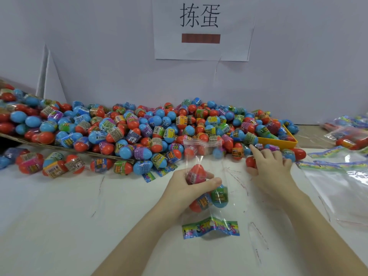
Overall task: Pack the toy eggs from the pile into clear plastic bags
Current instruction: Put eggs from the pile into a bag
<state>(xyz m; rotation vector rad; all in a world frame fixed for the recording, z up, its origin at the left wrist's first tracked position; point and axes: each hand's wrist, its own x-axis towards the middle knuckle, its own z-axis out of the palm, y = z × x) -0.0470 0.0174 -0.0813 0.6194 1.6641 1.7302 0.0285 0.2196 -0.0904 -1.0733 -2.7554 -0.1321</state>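
Three slick, light red-and-blue plastic toy eggs [207,188] are gripped through the floppy clear plastic bag [203,152] by the left hand [187,188], best pinched mid-bag, while another egg [250,161] is clutched by the right hand [270,166].

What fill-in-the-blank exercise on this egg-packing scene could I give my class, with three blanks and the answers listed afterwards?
1. The left hand grips a clear plastic bag that already holds ____ toy eggs.
2. The right hand reaches to the edge of the pile and touches a ____ egg.
3. The tray at the right end of the pile is ____ in colour.

Missing words: three; red; yellow
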